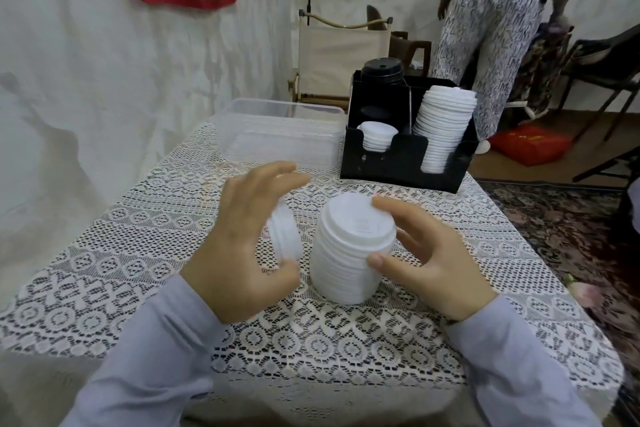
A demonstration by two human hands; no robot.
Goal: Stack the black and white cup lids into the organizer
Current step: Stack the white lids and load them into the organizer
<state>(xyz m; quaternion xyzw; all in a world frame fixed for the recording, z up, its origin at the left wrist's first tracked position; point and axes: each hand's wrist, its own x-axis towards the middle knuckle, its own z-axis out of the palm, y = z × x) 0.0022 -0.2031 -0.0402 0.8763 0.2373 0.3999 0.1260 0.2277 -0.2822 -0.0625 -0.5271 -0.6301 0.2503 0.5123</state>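
A tall stack of white lids [348,250] stands on the lace tablecloth in front of me. My right hand [420,255] touches its right side, index finger on the top lid and thumb against the middle of the stack. My left hand [239,246] grips a short stack of small white lids [284,236] tilted on edge, just left of the tall stack. The black organizer [403,163] stands at the far right of the table. It holds a tall white lid stack [441,128], a few small white lids [376,136] and a black lid stack [382,71].
A clear plastic tub [277,135] sits left of the organizer at the table's far edge. Behind the table stand a folding chair [341,55] and a person [491,38]. A patterned rug [568,239] lies off the table's right edge.
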